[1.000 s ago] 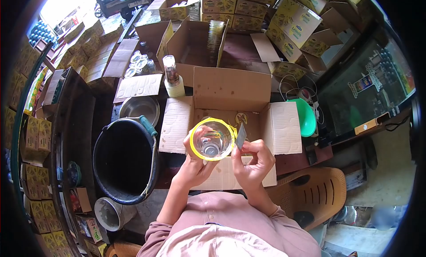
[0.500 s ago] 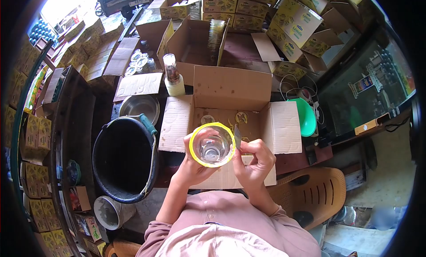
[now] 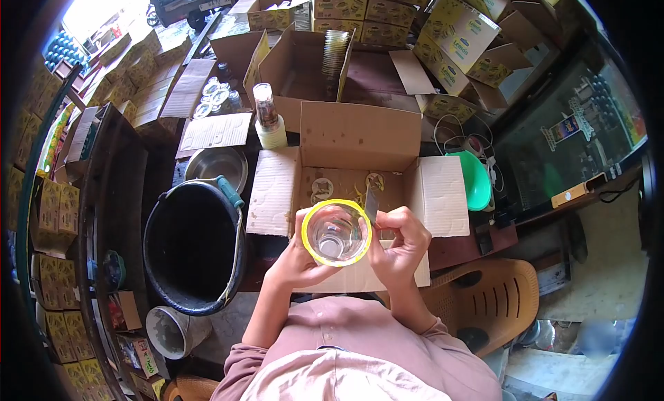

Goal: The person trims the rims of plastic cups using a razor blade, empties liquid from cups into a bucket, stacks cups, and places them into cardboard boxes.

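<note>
A clear plastic cup (image 3: 337,233) with a yellow band around its rim is tipped so that its mouth faces me. My left hand (image 3: 294,264) is wrapped around the cup's left side and underside. On the right, my right hand (image 3: 401,243) pinches a thin flat grey blade (image 3: 372,204) beside the rim; whether its edge touches the rim I cannot tell. Below both hands stands an open cardboard box (image 3: 363,134), with yellow strips (image 3: 360,199) and a round clear lid-like piece (image 3: 321,189) on its bottom.
A large black bucket (image 3: 149,245) and a metal bowl (image 3: 232,167) stand at the left. Behind them is a stack of cups (image 3: 271,132). A green basin (image 3: 476,183) lies at the right by white cables. More cartons (image 3: 453,38) and a tall cup stack (image 3: 335,55) are at the back.
The cup has shifted slightly right and down, turning a little in my left hand. The blade in my right hand now stands higher beside the rim.
</note>
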Action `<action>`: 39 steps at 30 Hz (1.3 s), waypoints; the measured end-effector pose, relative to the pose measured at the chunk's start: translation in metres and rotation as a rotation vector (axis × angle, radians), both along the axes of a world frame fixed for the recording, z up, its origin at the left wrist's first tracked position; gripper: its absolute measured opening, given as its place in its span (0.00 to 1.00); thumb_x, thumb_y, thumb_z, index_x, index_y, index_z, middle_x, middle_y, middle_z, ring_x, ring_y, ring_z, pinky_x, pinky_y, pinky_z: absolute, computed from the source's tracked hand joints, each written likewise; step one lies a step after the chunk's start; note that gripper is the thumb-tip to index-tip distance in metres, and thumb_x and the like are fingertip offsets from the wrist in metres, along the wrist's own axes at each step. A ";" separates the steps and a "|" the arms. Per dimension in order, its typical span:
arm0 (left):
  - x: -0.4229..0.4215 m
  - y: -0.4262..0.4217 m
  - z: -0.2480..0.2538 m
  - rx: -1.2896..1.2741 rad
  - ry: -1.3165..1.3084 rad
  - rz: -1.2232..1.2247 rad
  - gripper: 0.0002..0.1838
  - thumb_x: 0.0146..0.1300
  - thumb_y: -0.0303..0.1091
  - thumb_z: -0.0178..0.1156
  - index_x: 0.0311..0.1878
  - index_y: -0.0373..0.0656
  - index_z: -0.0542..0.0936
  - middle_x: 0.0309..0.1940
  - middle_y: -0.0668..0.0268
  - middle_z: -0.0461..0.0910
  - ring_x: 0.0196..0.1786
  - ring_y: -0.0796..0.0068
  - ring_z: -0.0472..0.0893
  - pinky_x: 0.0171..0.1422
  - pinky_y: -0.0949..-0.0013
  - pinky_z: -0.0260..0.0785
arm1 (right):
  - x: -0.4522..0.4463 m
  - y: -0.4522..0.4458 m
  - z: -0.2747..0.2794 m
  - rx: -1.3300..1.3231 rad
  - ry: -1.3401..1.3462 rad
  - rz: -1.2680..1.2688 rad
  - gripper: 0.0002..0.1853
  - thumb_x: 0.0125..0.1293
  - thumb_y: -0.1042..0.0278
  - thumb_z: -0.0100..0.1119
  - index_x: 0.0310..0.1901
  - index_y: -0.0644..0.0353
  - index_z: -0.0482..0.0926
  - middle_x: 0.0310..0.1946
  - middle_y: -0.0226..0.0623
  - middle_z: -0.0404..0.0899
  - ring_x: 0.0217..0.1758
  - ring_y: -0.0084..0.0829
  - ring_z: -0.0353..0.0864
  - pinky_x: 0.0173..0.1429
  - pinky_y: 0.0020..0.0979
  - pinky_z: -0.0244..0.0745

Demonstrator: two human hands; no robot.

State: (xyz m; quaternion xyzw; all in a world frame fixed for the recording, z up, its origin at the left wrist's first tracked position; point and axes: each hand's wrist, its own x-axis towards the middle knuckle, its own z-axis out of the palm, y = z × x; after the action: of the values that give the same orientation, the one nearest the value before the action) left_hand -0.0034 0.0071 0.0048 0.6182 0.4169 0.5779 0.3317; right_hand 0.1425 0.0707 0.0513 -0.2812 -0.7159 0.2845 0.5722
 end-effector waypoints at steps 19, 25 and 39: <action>0.002 0.007 0.003 -0.082 -0.379 -0.208 0.43 0.36 0.29 0.72 0.57 0.40 0.58 0.48 0.62 0.64 0.50 0.73 0.70 0.51 0.69 0.66 | -0.001 -0.003 0.007 -0.075 -0.044 0.077 0.08 0.45 0.84 0.64 0.27 0.65 0.75 0.22 0.32 0.72 0.26 0.17 0.74 0.30 0.17 0.71; 0.000 0.009 -0.018 -0.178 -0.611 -0.259 0.41 0.42 0.34 0.70 0.58 0.44 0.55 0.48 0.62 0.65 0.52 0.71 0.70 0.50 0.68 0.69 | 0.002 -0.006 0.009 -0.108 -0.026 0.038 0.09 0.45 0.84 0.64 0.26 0.65 0.73 0.22 0.31 0.71 0.25 0.17 0.72 0.29 0.17 0.71; 0.003 0.008 -0.010 -0.105 -0.592 -0.178 0.39 0.43 0.31 0.70 0.56 0.45 0.56 0.46 0.63 0.67 0.50 0.72 0.71 0.50 0.69 0.69 | 0.004 -0.013 0.004 -0.091 0.008 0.035 0.09 0.44 0.84 0.63 0.27 0.64 0.74 0.21 0.31 0.70 0.24 0.17 0.70 0.29 0.18 0.70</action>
State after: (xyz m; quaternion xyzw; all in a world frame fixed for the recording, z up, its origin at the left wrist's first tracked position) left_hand -0.0005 0.0151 -0.0051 0.4390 0.2757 0.6791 0.5197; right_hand 0.1464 0.0577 0.0549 -0.2930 -0.7047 0.3278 0.5569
